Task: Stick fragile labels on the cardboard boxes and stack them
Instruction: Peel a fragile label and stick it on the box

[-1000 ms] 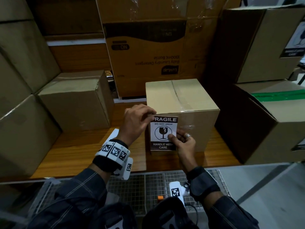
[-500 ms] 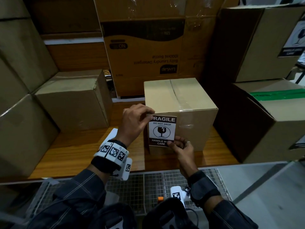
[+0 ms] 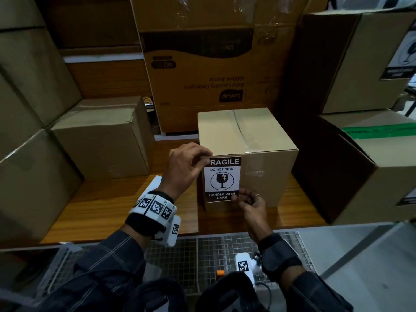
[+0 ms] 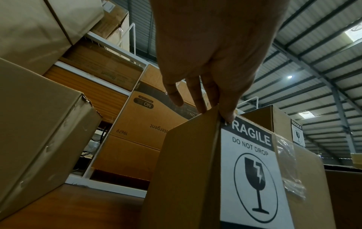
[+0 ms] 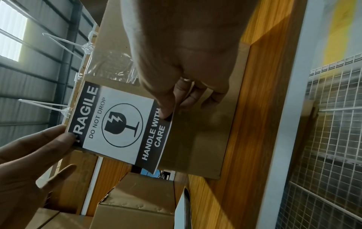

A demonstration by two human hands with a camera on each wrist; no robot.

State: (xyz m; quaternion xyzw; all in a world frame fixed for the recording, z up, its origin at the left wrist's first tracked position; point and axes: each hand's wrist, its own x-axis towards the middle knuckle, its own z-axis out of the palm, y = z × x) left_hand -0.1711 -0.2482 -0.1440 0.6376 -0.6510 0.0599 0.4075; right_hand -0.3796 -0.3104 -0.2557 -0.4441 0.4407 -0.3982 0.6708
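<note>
— Cardboard walls us in on every side: a wooden shelf [image 3: 94,199] carries stacked cartons, and a wire mesh panel [image 3: 216,251] runs along its near edge. What sits in the middle?

— One small cardboard box [image 3: 258,140], taped along its top seam, standing upright on the wood. At 12 o'clock behind it stands a big detergent carton [image 3: 202,82] with its print upside down. At 9 o'clock, apart from it, is a plain brown box [image 3: 99,140].

— And the fragile label [image 3: 222,179]?

— It lies against the box's near face, toward that face's left edge. It reads FRAGILE, DO NOT DROP, HANDLE WITH CARE, with a broken glass in a circle.

— Who has hold of it?

— Both hands. The left hand [image 3: 184,165] pinches its top left corner, thumb tip over the first letter, with other fingers reaching over the box's top edge. The right hand [image 3: 252,203] pinches the bottom right corner between thumb and curled fingers; a ring shows on one finger.

— Is the sticker flat?

— Its lower edge stands slightly off the cardboard in the right wrist view; the top sits close to the box.

— Anything at 3 o'clock?

— Larger cartons, one with green tape [image 3: 382,131], and above it one already wearing its own label [image 3: 403,57]
</note>
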